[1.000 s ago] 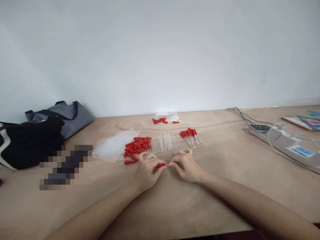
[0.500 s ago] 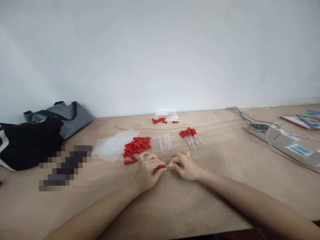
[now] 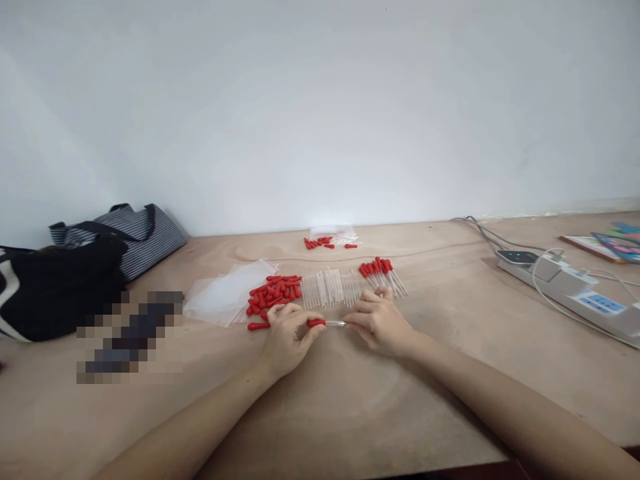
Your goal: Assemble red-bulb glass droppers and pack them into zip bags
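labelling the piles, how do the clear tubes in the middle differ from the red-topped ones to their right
The clear tubes are bare, with no bulbs; the red-topped droppers each carry a red bulb at the far end. The clear tubes lie parallel in a row; the red-topped droppers lie slanted and bunched. Both groups lie flat on the table, beyond the left hand and right hand, which pinch a single dropper between them.

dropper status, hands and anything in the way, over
Left hand pinches red bulb; right hand holds clear tube, end to end. Bulb pile, tube row, finished droppers just beyond. Nothing blocking.
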`<state>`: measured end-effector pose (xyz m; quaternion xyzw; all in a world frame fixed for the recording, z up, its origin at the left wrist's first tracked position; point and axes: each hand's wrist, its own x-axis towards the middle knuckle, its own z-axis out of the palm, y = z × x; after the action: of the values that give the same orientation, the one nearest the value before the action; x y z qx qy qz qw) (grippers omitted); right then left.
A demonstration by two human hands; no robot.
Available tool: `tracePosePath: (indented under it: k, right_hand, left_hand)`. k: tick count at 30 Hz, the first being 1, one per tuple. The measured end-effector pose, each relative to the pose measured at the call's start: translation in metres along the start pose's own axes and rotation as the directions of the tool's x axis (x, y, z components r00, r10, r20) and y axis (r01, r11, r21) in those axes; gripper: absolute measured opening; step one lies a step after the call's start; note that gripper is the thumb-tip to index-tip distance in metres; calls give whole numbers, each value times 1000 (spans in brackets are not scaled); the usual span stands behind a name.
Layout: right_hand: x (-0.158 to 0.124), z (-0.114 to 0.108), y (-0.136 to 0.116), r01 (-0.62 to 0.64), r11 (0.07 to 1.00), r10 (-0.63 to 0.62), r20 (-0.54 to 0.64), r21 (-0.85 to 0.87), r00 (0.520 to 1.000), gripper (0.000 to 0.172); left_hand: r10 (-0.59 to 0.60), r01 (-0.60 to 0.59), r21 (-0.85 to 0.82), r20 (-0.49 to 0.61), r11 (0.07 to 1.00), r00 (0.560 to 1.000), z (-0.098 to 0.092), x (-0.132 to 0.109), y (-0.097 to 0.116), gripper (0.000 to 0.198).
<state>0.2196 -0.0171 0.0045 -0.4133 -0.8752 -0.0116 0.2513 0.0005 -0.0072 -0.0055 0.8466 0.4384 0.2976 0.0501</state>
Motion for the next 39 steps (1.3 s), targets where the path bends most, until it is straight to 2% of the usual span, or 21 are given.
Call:
tracePosePath:
  k: [2, 3, 5, 7, 9, 13, 16, 19, 22, 24, 26, 29, 31, 35, 39]
  right_hand:
    - [0, -1, 11, -146, 989, 147, -80, 8, 986, 21]
    - [0, -2, 18, -261, 965, 261, -140, 24, 955, 22]
    - [-1, -5, 35, -504, 860, 506, -247, 78, 826, 24]
    - [-2, -8, 51, -667, 737, 669, -265, 113, 694, 26]
    - [-3, -9, 63, -759, 644, 757, -225, 99, 613, 30]
    - [-2, -4, 73, -831, 557, 819, -172, 7, 547, 32]
    - [-1, 1, 74, -850, 523, 835, -162, -58, 525, 28]
    - [-1, 3, 76, -852, 512, 840, -147, -108, 523, 24]
    - [-2, 2, 77, -842, 526, 826, -161, -124, 540, 24]
    - [-1, 2, 74, -823, 557, 802, -183, -113, 568, 24]
    - [2, 3, 67, -786, 611, 765, -186, -94, 617, 24]
    - [13, 7, 52, -720, 689, 706, -143, -89, 694, 24]
    - [23, 10, 43, -702, 701, 697, -90, -123, 712, 24]
    - [47, 13, 36, -722, 645, 753, 49, -251, 656, 24]
    - [64, 16, 40, -733, 615, 780, 93, -289, 618, 19]
  left_hand:
    - [-51, 52, 16, -49, 999, 998, -2, 0, -3, 31]
    - [-72, 75, 26, -75, 997, 995, -4, 1, -5, 38]
    - [-98, 105, 57, -112, 993, 989, -8, 2, -9, 41]
    - [-106, 120, 105, -134, 987, 985, -11, 5, -13, 33]
    - [-106, 128, 155, -141, 980, 984, -12, 7, -17, 24]
    - [-123, 156, 239, -150, 958, 981, -16, 9, -24, 15]
    - [-133, 165, 297, -126, 941, 983, -21, 10, -31, 18]
    - [-119, 118, 329, -18, 937, 993, -30, 11, -42, 21]
    - [-95, 66, 334, 72, 940, 993, -39, 12, -52, 23]
    - [-84, 46, 338, 98, 940, 992, -43, 12, -57, 23]
    - [-77, 33, 343, 117, 939, 990, -46, 12, -58, 22]
    - [-81, 29, 346, 139, 938, 987, -52, 12, -57, 24]
    - [-94, 30, 335, 176, 942, 980, -58, 12, -57, 28]
    - [-114, 16, 292, 321, 956, 940, -70, 11, -63, 24]
    - [-83, -34, 296, 377, 955, 923, -73, 11, -67, 12]
